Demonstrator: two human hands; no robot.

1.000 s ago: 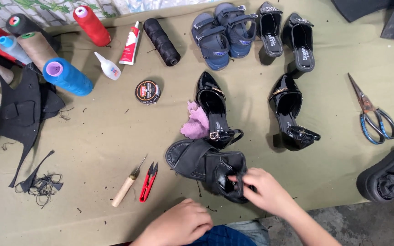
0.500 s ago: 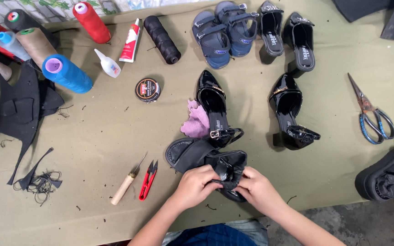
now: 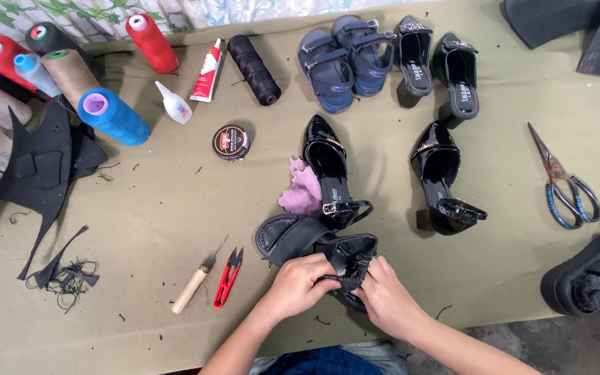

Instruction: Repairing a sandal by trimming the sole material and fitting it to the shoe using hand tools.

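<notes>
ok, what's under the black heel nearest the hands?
A pink cloth pokes out from under the heel's left side; how far it runs beneath is hidden. The heel's strap end overlaps the black sandal held by the left hand and right hand.

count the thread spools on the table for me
7, all along the top left: red, dark green-topped, second red, light blue, tan, big blue, black. A beige one may sit at the left edge.

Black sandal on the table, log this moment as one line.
left hand: gripping black sandal strap | right hand: pinching same strap | nearby: red snips, awl, pink cloth
</notes>
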